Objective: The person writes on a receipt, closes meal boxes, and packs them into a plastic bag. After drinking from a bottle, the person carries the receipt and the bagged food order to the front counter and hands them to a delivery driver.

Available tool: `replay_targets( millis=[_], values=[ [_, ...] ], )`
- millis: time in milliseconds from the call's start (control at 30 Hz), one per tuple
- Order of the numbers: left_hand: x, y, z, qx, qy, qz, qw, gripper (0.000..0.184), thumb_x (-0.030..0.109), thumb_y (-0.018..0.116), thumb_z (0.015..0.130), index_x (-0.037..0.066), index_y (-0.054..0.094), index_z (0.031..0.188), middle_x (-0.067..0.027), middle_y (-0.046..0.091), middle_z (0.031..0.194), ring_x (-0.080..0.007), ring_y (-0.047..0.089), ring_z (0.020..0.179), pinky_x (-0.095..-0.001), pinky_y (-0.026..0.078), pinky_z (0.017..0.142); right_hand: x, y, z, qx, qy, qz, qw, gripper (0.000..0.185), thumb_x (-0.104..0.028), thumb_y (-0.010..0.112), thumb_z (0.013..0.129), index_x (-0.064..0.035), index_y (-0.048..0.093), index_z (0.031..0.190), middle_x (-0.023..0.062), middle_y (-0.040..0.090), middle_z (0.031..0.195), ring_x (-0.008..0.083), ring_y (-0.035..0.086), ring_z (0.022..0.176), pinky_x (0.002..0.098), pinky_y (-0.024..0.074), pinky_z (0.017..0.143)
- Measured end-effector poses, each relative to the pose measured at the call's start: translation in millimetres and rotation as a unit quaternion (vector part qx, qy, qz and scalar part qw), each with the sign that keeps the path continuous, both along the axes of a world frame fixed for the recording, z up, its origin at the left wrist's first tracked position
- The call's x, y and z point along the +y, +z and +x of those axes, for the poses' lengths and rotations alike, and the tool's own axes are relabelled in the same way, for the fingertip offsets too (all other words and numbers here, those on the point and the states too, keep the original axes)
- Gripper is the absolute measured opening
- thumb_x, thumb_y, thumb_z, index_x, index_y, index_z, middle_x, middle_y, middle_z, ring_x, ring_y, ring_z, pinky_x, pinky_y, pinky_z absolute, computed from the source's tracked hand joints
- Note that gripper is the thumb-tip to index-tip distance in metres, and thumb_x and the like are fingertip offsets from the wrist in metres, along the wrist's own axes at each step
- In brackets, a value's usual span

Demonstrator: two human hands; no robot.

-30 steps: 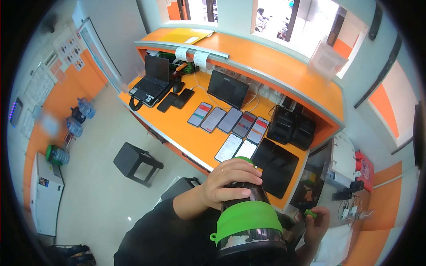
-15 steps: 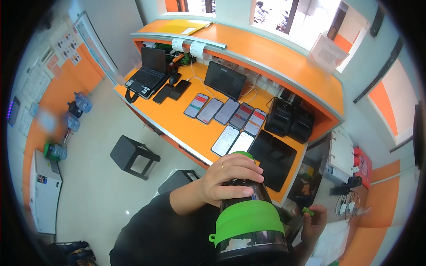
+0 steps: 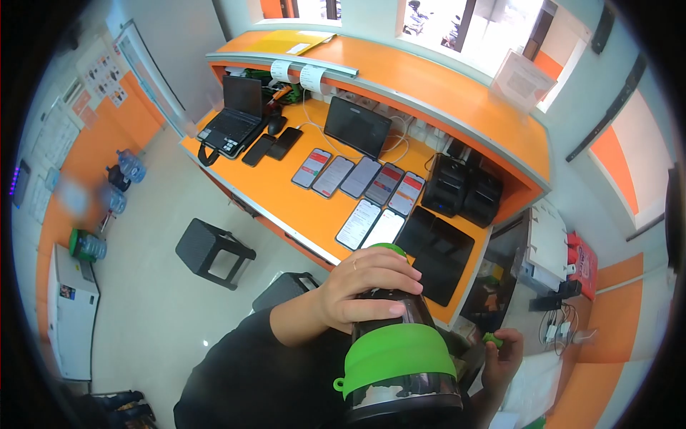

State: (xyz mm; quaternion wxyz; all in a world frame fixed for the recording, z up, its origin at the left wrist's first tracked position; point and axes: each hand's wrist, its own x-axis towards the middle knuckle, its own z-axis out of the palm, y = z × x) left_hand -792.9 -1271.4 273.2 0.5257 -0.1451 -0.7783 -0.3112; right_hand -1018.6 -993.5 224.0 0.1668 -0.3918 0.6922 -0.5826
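Note:
A large dark bottle with a wide green band [image 3: 400, 357] is close to the camera, its base toward me. My left hand [image 3: 368, 289] is wrapped round its dark body from above. At the lower right, my right hand [image 3: 504, 354] pinches a small green cap [image 3: 491, 339] between thumb and fingers. Beyond the bottle, several phones [image 3: 358, 223] with lit screens lie in two rows on the orange desk [image 3: 264, 207]. A dark tablet [image 3: 446, 268] lies flat just past my left hand.
An open laptop [image 3: 234, 125] and two dark phones lie at the desk's left. A propped dark screen [image 3: 357, 127] stands behind the phones, with black printers [image 3: 461, 189] to its right. A black stool [image 3: 213, 250] stands on the floor at left.
The desk and room have shifted slightly up and left in view. Both hands keep their holds on the bottle and the cap.

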Motion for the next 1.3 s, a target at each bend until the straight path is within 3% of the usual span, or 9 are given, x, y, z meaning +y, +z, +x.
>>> replay_targets(
  millis=[133,200,633,733,800,833,900,967,1300],
  values=[
    [0.1,-1.9,-1.5,-0.001,-0.001,0.004,1.0,0.045,0.022,0.065,0.091,0.019,0.048,0.132,-0.0178,0.064,0.115,-0.0368,0.065,0.104,-0.0474,0.049,0.092,0.7,-0.5,1.5,-0.002,-0.003,0.001,1.0,0.025,-0.011,0.071,0.088,-0.002,0.053,0.103,0.0082,0.054,0.1,0.0157,0.053,0.091,0.0263,0.042,0.086],
    [-3.2,-2.3,-3.4,0.02,-0.004,-0.01,1.0,0.048,0.026,0.074,0.084,0.016,0.053,0.126,-0.0169,0.063,0.114,-0.0345,0.065,0.101,-0.0459,0.052,0.085,0.7,-0.6,1.8,-0.003,-0.005,0.001,1.0,0.025,-0.011,0.071,0.088,-0.0019,0.053,0.103,0.0081,0.054,0.1,0.0156,0.053,0.091,0.0264,0.042,0.086],
    [-4.2,-3.2,5.5,0.025,0.044,-0.031,0.998,0.037,0.026,0.067,0.089,0.014,0.052,0.121,-0.0184,0.065,0.112,-0.0366,0.066,0.1,-0.0467,0.052,0.084,0.8,-3.0,0.7,-0.026,-0.009,0.026,0.999,0.016,-0.007,0.067,0.089,-0.0012,0.055,0.099,0.006,0.054,0.092,0.0135,0.053,0.087,0.0256,0.0419,0.081],
    [0.7,-1.8,13.9,0.016,0.112,-0.031,0.993,0.035,0.025,0.065,0.09,0.017,0.05,0.12,-0.0161,0.067,0.11,-0.0351,0.067,0.1,-0.0509,0.044,0.095,-0.5,-2.8,1.2,-0.022,-0.008,0.03,0.999,0.015,-0.008,0.067,0.089,-0.0012,0.056,0.097,0.0056,0.053,0.091,0.013,0.053,0.086,0.0252,0.0418,0.08],
    [1.0,-2.4,19.1,0.017,0.164,-0.039,0.986,0.036,0.024,0.065,0.09,0.021,0.047,0.121,-0.0131,0.068,0.108,-0.0332,0.069,0.098,-0.0546,0.03,0.104,-2.7,-1.0,2.8,-0.024,-0.006,0.032,0.999,0.014,-0.008,0.066,0.089,-0.0012,0.056,0.097,0.0054,0.053,0.09,0.0129,0.053,0.085,0.0251,0.0417,0.079],
    [1.9,-3.4,20.7,0.015,0.164,-0.039,0.986,0.036,0.024,0.065,0.09,0.021,0.047,0.121,-0.0131,0.068,0.108,-0.0332,0.069,0.098,-0.0546,0.03,0.104,-4.6,1.4,4.1,-0.023,-0.004,0.029,0.999,0.014,-0.008,0.066,0.09,-0.0013,0.056,0.097,0.0053,0.054,0.09,0.0128,0.053,0.085,0.025,0.0416,0.079],
    [2.9,-6.3,23.1,0.032,0.203,-0.034,0.978,0.039,0.022,0.066,0.09,0.024,0.045,0.122,-0.0114,0.068,0.107,-0.0325,0.07,0.098,-0.0569,0.019,0.109,-7.9,2.3,4.3,-0.024,0.0,0.027,0.999,0.014,-0.009,0.066,0.09,-0.0014,0.056,0.097,0.0052,0.054,0.09,0.0127,0.053,0.085,0.0249,0.0414,0.079],
    [0.5,-9.8,24.0,0.044,0.213,-0.039,0.975,0.04,0.023,0.067,0.089,0.024,0.044,0.122,-0.0112,0.068,0.107,-0.0327,0.07,0.097,-0.0572,0.018,0.109,-8.9,1.5,3.4,0.003,0.016,0.032,0.999,0.016,-0.015,0.065,0.093,-0.0026,0.054,0.097,0.0034,0.052,0.09,0.0099,0.051,0.08,0.0225,0.0398,0.073],
    [4.4,-11.9,29.8,0.069,0.267,-0.038,0.96,0.045,0.027,0.07,0.087,0.025,0.042,0.123,-0.0104,0.068,0.107,-0.0331,0.069,0.099,-0.0582,0.0,0.115,-11.5,1.0,4.5,0.008,0.024,0.054,0.998,0.018,-0.017,0.065,0.093,-0.0026,0.055,0.097,0.0031,0.052,0.09,0.0095,0.051,0.082,0.0221,0.04,0.074]
  ],
)
